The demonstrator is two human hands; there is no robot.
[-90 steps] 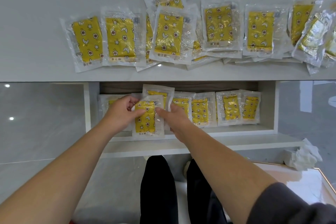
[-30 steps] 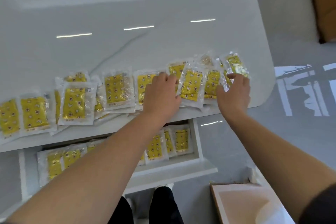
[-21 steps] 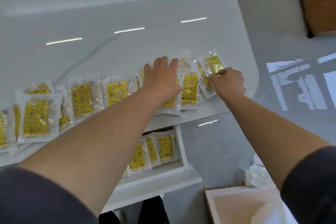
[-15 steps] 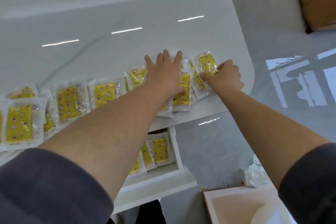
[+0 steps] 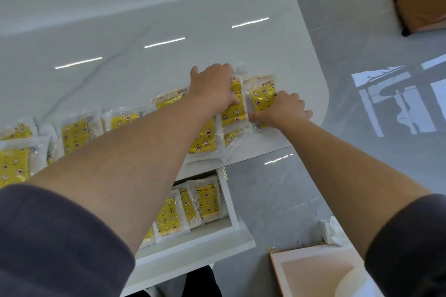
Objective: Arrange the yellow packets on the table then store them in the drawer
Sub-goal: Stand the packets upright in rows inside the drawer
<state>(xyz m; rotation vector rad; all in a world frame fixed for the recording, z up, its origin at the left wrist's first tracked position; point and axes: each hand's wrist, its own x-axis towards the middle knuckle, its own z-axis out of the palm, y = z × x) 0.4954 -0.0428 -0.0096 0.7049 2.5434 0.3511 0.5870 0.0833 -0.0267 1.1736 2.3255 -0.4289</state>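
Yellow star-printed packets in clear plastic wrap overlap along the near edge of the glossy white counter, with more lying in the white open drawer below. My left hand presses the right-end heap, and I cannot tell how its fingers lie. My right hand curls its fingers on the end packet. I'd square them back from the rounded corner, minding that my left forearm covers part of the drawer.

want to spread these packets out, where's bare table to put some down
Free: the table beyond the row of yellow packets, its whole far part. Also a narrow strip between the right hand and the rounded corner. Crowded: the near edge, packets overlapping under the left hand. The drawer is packed up to its right wall.
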